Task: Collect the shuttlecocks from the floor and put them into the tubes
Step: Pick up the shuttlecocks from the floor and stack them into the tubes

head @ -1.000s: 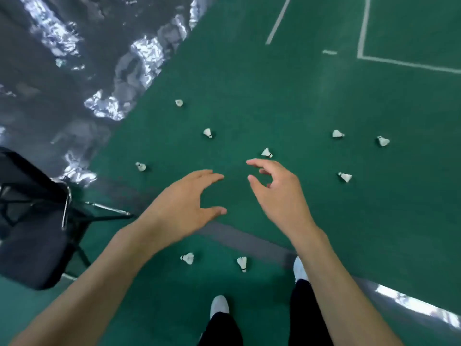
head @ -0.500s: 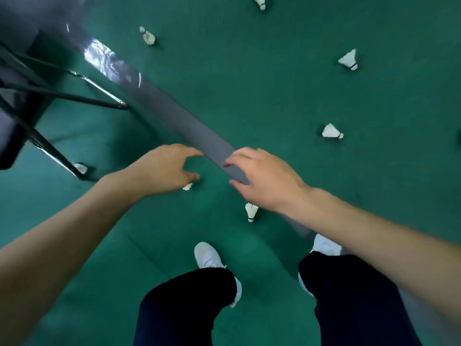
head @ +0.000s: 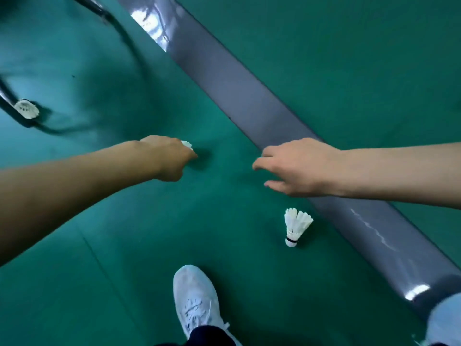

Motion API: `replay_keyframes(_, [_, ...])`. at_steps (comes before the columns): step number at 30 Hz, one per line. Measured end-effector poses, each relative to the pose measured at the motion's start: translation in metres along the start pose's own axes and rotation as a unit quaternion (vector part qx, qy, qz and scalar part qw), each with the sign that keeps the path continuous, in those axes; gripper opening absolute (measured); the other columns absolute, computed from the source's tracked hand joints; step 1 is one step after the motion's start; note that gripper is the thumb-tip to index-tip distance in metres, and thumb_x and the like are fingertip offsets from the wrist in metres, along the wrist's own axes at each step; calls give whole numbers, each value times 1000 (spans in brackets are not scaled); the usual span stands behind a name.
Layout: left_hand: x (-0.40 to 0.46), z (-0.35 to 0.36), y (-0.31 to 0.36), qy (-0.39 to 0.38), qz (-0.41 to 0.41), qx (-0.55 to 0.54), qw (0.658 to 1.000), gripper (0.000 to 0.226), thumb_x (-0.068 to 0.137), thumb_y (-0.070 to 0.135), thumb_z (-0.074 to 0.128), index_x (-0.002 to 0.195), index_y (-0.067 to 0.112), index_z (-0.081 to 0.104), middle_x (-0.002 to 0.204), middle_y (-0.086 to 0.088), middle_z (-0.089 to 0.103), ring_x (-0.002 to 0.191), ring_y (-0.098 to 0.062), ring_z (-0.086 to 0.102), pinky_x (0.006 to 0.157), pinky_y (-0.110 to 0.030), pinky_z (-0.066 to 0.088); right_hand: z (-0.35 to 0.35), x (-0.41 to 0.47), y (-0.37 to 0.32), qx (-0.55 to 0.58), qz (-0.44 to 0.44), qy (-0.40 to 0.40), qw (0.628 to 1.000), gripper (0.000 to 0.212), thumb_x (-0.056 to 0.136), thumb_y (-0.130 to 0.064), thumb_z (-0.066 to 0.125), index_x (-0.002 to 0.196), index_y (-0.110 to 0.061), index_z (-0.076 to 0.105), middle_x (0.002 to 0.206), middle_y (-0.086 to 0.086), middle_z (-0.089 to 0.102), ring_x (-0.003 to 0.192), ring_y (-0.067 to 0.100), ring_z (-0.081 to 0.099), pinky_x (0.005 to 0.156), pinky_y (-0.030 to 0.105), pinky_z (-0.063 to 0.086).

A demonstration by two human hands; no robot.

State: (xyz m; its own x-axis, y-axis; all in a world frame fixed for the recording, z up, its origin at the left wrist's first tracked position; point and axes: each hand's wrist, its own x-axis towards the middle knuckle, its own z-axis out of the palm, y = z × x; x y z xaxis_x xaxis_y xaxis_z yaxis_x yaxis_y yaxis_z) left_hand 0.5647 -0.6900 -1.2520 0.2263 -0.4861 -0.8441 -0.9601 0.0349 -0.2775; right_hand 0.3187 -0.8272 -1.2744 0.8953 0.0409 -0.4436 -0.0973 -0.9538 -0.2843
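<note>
Since half a second ago, both hands have been lowered to the green floor (head: 349, 58), and a shuttlecock (head: 187, 145) that lay under the left hand (head: 169, 158) is now pinched in its curled fingers.

Only the white feather tips of the gripped shuttlecock are seen, above the knuckles. To the right of that grip, well apart, the right hand (head: 299, 167) is held with loose, spread fingers and nothing in it, over the edge of a grey strip (head: 237, 78). A second shuttlecock (head: 295, 226) is lying below the right hand, just beside the strip, cork toward the white shoe (head: 197, 300). A third shuttlecock (head: 26, 109) is seen far left of the grip, against a dark chair leg (head: 6, 98).
</note>
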Motion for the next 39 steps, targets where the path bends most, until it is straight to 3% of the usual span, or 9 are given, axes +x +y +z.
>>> replay_keyframes(3, [20, 26, -17, -29, -67, 9, 997, 46, 91, 22, 54, 135, 36, 52, 102, 2, 59, 94, -26, 63, 59, -29, 42, 27, 0, 9, -44, 9, -39, 998, 57, 99, -62, 45, 149, -42, 26, 135, -6, 57, 108, 28, 67, 77, 38, 47])
replay_keyframes(7, [35, 51, -27, -44, -81, 19, 996, 69, 88, 18, 51, 150, 44, 36, 125, -1, 59, 101, -27, 61, 55, -26, 36, 50, -8, -1, -42, -2, -191, 981, 81, 94, -67, 54, 153, -44, 3, 139, 6, 41, 103, 34, 67, 77, 40, 46])
replay_keyframes(11, [51, 61, -35, -51, -65, -66, 994, 78, 91, 18, 50, 154, 53, 22, 109, 0, 47, 95, -27, 52, 72, -33, 44, 63, -7, -26, 6, 5, -332, 943, 60, 91, -56, 62, 143, -39, 38, 134, 7, 45, 110, 34, 63, 81, 38, 45])
replay_keyframes(15, [59, 65, -36, 46, -52, -65, 995, 58, 88, 14, 52, 140, 40, 48, 87, 5, 46, 79, -25, 50, 61, -31, 41, 89, 6, -32, 16, 3, -399, 917, 40, 91, -42, 64, 126, -25, 62, 125, 8, 69, 105, 32, 70, 85, 40, 59])
replay_keyframes(20, [70, 52, -22, 168, -35, -100, 980, 18, 97, 27, 46, 110, 19, 54, 70, -1, 43, 68, -33, 53, 59, -37, 45, 100, 15, -19, 232, 91, -439, 864, 38, 94, -36, 69, 131, -27, 65, 124, -3, 67, 63, 18, 74, 46, 24, 54])
replay_keyframes(30, [72, 36, -4, 249, 86, -150, 953, 19, 95, 35, 60, 104, 36, 76, 96, 7, 66, 99, -24, 58, 81, -36, 50, 55, 47, 15, 270, 152, -215, 926, 45, 89, -3, 47, 92, -37, 76, 107, -4, 74, 44, 18, 69, 49, 26, 52])
replay_keyframes(35, [67, 34, -1, 321, 69, -170, 929, 18, 97, 34, 59, 94, 30, 76, 147, 0, 32, 113, -26, 44, 83, -41, 52, 30, 54, 28, 89, 121, 11, 989, 64, 86, -12, 49, 142, -45, 50, 96, -1, 65, 65, 27, 66, 60, 31, 40])
replay_keyframes(37, [65, 32, 2, 329, 80, -202, 919, 21, 100, 33, 55, 94, 25, 73, 141, 4, 46, 102, -24, 57, 80, -41, 53, 27, 57, 33, 3, 91, 53, 994, 79, 86, -13, 49, 155, -38, 21, 76, -4, 45, 60, 30, 46, 56, 36, 30])
replay_keyframes(39, [62, 30, 10, 313, 78, -210, 923, 21, 101, 36, 53, 96, 26, 71, 108, 3, 66, 94, -25, 61, 77, -42, 53, 26, 58, 42, -8, 99, 55, 994, 65, 87, -10, 48, 147, -23, 27, 67, -5, 36, 56, 28, 41, 53, 37, 28])
